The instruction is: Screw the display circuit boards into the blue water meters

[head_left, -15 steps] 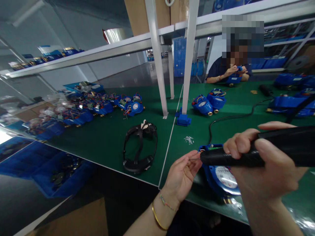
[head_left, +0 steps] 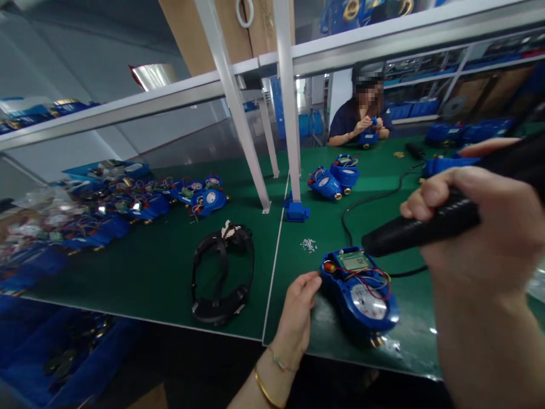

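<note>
A blue water meter [head_left: 360, 292] with an exposed circuit board, red wires and a white dial lies near the front edge of the green bench. My left hand [head_left: 298, 312] rests against its left side, fingers curled toward it; whether they hold anything is unclear. My right hand [head_left: 481, 227] is wrapped round a black electric screwdriver [head_left: 409, 230], held above and to the right of the meter, tip pointing left. A small pile of screws [head_left: 309, 245] lies just beyond the meter.
A black head strap [head_left: 221, 272] lies left of the meter. Two blue meters [head_left: 334, 179] sit mid-bench, and several more crowd the far left [head_left: 140, 201]. White frame posts [head_left: 289, 113] stand behind. A seated person [head_left: 361, 122] works across the bench. The screwdriver's cable [head_left: 374, 199] crosses the mat.
The screwdriver has lifted up and right, off the meter, uncovering its circuit board. My left hand has dropped from the tool's tip to the meter's left side. The view has shifted.
</note>
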A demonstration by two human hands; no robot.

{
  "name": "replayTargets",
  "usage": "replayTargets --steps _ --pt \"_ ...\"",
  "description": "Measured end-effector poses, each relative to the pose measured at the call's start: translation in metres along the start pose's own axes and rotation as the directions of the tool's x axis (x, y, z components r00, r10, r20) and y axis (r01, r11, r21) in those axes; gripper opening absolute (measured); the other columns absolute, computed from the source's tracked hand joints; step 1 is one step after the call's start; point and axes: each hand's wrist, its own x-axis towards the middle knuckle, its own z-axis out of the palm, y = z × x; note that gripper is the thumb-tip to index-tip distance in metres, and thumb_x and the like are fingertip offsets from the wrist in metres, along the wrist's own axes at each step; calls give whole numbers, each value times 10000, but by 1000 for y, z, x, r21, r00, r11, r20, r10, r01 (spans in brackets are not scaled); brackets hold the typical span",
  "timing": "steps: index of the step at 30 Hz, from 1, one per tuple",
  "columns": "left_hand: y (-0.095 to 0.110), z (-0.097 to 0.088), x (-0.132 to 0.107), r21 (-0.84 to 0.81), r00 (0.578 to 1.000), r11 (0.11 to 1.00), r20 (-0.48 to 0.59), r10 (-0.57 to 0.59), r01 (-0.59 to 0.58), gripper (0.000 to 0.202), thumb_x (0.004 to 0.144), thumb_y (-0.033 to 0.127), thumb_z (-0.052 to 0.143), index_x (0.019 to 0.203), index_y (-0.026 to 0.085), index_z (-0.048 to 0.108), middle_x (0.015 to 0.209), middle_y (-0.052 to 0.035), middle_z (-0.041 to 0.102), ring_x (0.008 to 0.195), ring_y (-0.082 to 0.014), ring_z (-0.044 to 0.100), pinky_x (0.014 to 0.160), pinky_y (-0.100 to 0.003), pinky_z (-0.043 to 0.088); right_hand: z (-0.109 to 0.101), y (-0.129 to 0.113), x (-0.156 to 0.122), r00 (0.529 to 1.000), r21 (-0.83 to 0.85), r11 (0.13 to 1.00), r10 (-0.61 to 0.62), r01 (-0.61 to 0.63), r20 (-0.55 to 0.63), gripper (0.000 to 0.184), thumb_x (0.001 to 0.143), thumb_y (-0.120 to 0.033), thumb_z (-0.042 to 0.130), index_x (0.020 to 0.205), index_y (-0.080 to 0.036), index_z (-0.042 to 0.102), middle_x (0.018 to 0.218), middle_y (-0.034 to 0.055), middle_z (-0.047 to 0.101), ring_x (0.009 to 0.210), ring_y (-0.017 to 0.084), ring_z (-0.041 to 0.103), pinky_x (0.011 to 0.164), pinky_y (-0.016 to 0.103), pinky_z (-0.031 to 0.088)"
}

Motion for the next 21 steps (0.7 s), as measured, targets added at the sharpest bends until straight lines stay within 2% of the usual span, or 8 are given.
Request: replayTargets --steps 3,6,9,11,15,18,21 --pt "-6 8 7 191 1000 981 12 -17 14 489 705 277 820 1124 85 658 978 -88 705 867 -161 611 717 -217 446 1 14 13 993 -71 997 12 -4 117 208 674 -191 704 852 -154 604 536 -34 519 435 141 498 409 283 403" --pt "-11 17 14 242 995 970 85 -48 27 650 621 320 877 1159 59 622 1049 -145 710 981 -243 637 837 -288 468 7 27 17 982 -128 990 79 -57 173 257 694 -234 730 902 -152 604 576 -33 558 410 144 515 392 281 411" --pt "-15 21 19 202 976 978 198 -89 48 645 619 380 877 1126 61 640 1123 -179 708 1085 -289 633 931 -332 462 14 36 17 971 -142 988 99 -69 216 225 681 -216 722 859 -173 590 552 -58 537 397 126 505 380 254 403" --pt "-17 23 21 176 967 982 230 -109 69 636 608 406 880 1101 70 661 1123 -179 717 1099 -298 637 948 -344 465 18 39 17 966 -141 988 93 -59 243 203 686 -201 716 837 -188 579 540 -70 515 399 116 498 382 242 397" --pt "-17 25 20 160 964 981 227 -141 106 639 576 415 892 1077 76 687 1113 -174 728 1085 -303 655 938 -346 480 19 45 17 956 -139 987 118 -83 268 185 713 -198 696 839 -205 561 540 -78 483 414 108 476 391 240 387" --pt "-16 26 19 162 960 979 229 -159 123 640 610 406 874 1124 80 676 1145 -174 718 1097 -297 655 939 -346 481 17 51 16 951 -158 982 147 -106 271 173 725 -201 678 857 -204 567 575 -70 479 453 97 463 426 243 394" --pt "-18 25 19 182 965 976 210 -156 119 629 635 407 859 1130 67 672 1090 -172 736 1053 -283 674 931 -338 485 17 57 16 949 -152 983 143 -103 281 167 726 -197 673 858 -199 571 611 -59 482 497 92 457 455 240 396"
